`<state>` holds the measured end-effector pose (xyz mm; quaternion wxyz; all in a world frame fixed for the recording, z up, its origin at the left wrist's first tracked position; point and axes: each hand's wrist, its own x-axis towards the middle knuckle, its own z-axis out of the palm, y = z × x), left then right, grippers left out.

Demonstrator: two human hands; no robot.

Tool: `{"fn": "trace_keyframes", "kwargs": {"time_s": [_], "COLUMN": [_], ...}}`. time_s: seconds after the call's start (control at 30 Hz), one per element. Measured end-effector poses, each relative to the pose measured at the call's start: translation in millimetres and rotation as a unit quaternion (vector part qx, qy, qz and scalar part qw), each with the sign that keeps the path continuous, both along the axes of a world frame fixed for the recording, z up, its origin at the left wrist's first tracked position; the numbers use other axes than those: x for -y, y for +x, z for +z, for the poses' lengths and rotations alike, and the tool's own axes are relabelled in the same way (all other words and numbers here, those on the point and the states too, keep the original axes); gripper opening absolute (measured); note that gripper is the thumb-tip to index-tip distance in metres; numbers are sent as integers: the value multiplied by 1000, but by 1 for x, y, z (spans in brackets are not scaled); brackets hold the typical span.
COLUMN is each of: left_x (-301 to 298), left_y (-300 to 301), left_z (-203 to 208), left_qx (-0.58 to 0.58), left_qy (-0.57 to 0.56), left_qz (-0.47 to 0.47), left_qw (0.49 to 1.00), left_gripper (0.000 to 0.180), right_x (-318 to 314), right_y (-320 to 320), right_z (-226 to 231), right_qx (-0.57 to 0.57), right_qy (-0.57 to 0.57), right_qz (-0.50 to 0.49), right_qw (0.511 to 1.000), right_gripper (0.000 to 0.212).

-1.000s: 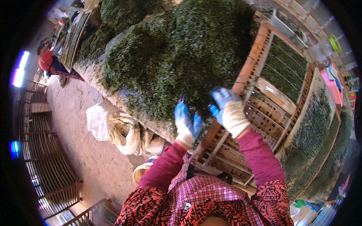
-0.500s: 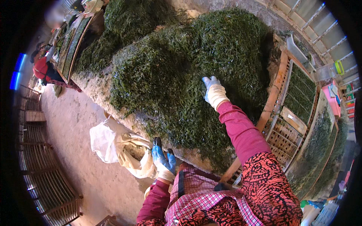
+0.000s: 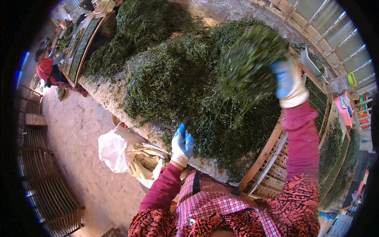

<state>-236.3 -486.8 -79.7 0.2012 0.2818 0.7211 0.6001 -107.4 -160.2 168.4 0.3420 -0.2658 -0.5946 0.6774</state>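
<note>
My right hand (image 3: 285, 81), in a white glove with blue-coated fingers, is raised at the far right side of the heap and blurred by motion. Its fingers are closed on a large bunch of stringy green plants (image 3: 252, 63), smeared by the same motion, with strands trailing down over the big dark-green plant heap (image 3: 166, 83). By the near edge of that heap is my left hand (image 3: 182, 144), in a similar glove with dark fingertips. Its fingers point up towards the plants, and nothing shows in them.
A white sack (image 3: 114, 150) stands left of my left hand. A wooden-framed slatted rack (image 3: 276, 168) lies at the right, with more spread plants (image 3: 335, 146) beyond it. Another person in red (image 3: 46, 69) is at a long table (image 3: 85, 43), far left. Slatted panels (image 3: 51, 189) line the left.
My right hand has risen from the heap and moved right, lifting a bunch of plants. My left hand has moved slightly up and right.
</note>
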Motion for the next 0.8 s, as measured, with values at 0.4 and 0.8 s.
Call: {"fn": "trace_keyframes", "kwargs": {"time_s": [0.4,0.8], "left_x": [-107,-186], "left_y": [-50,-59], "left_z": [99,190], "left_qx": [132,396], "left_qy": [338,439], "left_qz": [-58,-537], "left_qw": [930,602], "left_gripper": [46,51], "right_x": [-30,108], "right_y": [-40,-36], "right_z": [78,176], "right_qx": [328,-26], "right_qy": [577,-151], "right_qz": [17,47], "right_qw": [748,987], "right_gripper": [68,18]}}
